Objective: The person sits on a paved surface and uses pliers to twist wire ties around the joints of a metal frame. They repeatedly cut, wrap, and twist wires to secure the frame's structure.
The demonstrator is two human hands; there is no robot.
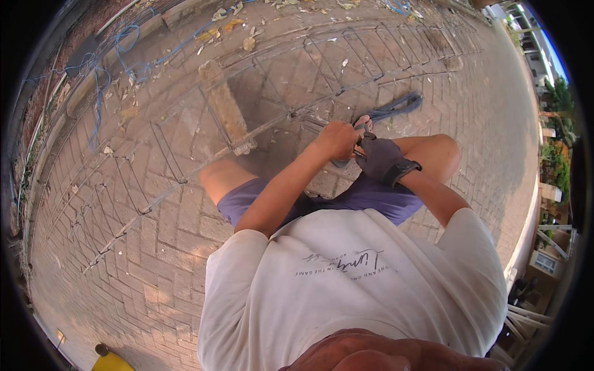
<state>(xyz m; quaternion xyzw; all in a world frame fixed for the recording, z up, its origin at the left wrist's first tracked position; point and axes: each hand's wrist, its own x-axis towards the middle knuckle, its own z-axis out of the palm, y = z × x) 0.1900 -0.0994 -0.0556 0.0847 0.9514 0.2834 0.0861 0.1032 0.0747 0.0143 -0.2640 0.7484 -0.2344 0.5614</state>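
My bare left hand (338, 140) is closed, fingers curled, close to one side of a long cage of steel reinforcing bars (266, 128). What its fingers hold is hidden. Against it, on the right, my right hand (379, 159) wears a dark glove and is closed around something dark and thin that I cannot make out. A looped bundle of dark tie wire (399, 106) lies just beyond the hands, beside my foot (364, 123). The cage runs from lower left to upper right, with thin bent stirrups (166, 154) along its bars.
A stone or concrete block (223, 99) sits under the cage at left of centre. Blue string (127, 43) and dry leaves (232, 25) lie near the curb at upper left. Brick paving (167, 266) spreads around me. A yellow object (112, 362) stands at the lower left.
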